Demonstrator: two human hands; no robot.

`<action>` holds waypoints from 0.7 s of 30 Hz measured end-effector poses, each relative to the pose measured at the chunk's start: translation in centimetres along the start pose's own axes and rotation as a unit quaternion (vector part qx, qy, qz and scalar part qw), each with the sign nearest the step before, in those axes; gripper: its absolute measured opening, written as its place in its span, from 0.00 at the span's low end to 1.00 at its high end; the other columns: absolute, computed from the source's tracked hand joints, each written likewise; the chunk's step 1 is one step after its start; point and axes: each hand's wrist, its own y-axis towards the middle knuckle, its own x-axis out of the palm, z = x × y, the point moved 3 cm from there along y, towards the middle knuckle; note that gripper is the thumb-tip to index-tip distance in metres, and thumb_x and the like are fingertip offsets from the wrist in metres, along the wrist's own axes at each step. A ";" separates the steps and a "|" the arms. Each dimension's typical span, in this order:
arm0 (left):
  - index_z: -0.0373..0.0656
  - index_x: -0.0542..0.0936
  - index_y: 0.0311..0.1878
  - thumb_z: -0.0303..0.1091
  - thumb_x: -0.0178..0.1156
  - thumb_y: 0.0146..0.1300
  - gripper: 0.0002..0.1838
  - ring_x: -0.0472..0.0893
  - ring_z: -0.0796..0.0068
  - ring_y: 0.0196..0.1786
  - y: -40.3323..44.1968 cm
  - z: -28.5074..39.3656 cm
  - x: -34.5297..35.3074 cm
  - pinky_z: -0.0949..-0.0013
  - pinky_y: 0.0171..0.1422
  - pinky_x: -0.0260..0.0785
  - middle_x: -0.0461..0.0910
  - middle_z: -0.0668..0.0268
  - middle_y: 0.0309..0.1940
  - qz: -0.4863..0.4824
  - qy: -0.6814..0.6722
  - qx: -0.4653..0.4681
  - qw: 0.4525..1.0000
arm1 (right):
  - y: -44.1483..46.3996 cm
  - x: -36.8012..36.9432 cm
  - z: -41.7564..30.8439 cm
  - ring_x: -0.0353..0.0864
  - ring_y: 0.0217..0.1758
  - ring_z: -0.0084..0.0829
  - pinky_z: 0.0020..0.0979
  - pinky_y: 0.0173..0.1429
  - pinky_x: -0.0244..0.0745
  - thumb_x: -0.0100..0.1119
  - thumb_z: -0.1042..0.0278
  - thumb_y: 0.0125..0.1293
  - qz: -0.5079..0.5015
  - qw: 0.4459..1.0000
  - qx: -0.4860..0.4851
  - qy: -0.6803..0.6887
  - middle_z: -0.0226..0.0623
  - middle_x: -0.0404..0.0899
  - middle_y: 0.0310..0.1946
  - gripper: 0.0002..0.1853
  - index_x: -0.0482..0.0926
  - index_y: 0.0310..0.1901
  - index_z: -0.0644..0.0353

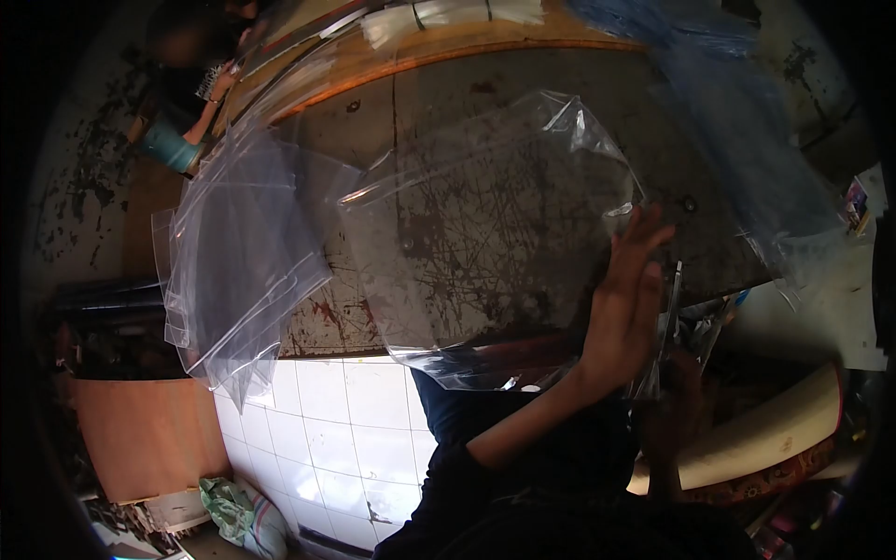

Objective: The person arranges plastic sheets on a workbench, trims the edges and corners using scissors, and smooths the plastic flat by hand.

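Observation:
A clear plastic sheet (pixel 485 243) spreads over the scratched dark tabletop (pixel 345 308), its near edge hanging past the table's front. At its right edge is my left hand (pixel 623 313), fingers fairly straight and close together, with the film's edge at them. Just right of it, a narrow shiny metal blade, seemingly of scissors (pixel 674 303), points upward. In deep shadow below the blade, my right hand (pixel 679 397) is closed around its lower end; the handles are hidden.
More clear plastic sheets (pixel 247 243) lie stacked at the left, drooping over the table's edge. A bluish plastic bundle (pixel 737 121) covers the right side. At upper left a person's hand (pixel 222 84) shows beyond a teal container (pixel 168 142). A curved board (pixel 765 429) stands lower right.

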 end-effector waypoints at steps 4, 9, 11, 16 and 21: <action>0.35 0.58 0.66 0.34 0.36 0.71 0.23 0.50 0.50 0.72 -0.1 0.4 0.1 0.51 0.73 0.41 0.57 0.49 0.67 -0.035 0.016 0.017 0.999 | -0.1 1.1 1.4 0.75 0.38 0.24 0.24 0.42 0.71 0.62 0.79 0.47 0.105 0.993 -0.035 0.040 0.33 0.74 0.40 0.24 0.72 0.49 0.61; 0.31 0.50 0.68 0.39 0.36 0.71 0.28 0.50 0.47 0.72 -1.4 2.4 -0.3 0.47 0.71 0.43 0.52 0.41 0.67 -0.069 0.127 0.041 0.989 | 1.8 -0.5 1.2 0.77 0.40 0.28 0.25 0.43 0.73 0.50 0.74 0.61 0.203 0.823 0.310 0.430 0.35 0.73 0.44 0.19 0.68 0.55 0.60; 0.29 0.48 0.68 0.41 0.34 0.71 0.30 0.50 0.46 0.71 -1.8 2.7 -0.7 0.45 0.71 0.42 0.48 0.38 0.68 -0.105 0.283 0.048 0.952 | 3.6 -1.8 3.2 0.78 0.40 0.30 0.28 0.43 0.73 0.43 0.70 0.66 0.091 0.952 0.153 0.247 0.38 0.75 0.43 0.19 0.64 0.58 0.57; 0.31 0.50 0.69 0.41 0.34 0.70 0.30 0.49 0.48 0.72 -2.4 2.2 -1.1 0.45 0.72 0.38 0.48 0.41 0.68 -0.121 0.332 0.050 0.934 | 4.3 -2.6 1.1 0.81 0.42 0.28 0.26 0.43 0.72 0.60 0.83 0.48 -0.084 0.987 0.068 0.115 0.41 0.80 0.38 0.37 0.60 0.62 0.55; 0.33 0.52 0.69 0.40 0.35 0.69 0.28 0.48 0.52 0.73 -2.0 2.0 -0.6 0.44 0.72 0.34 0.47 0.45 0.70 -0.115 0.366 0.026 0.923 | 3.2 -1.2 -0.3 0.81 0.38 0.25 0.21 0.41 0.70 0.65 0.80 0.43 0.019 0.985 0.087 0.146 0.37 0.82 0.30 0.42 0.59 0.63 0.56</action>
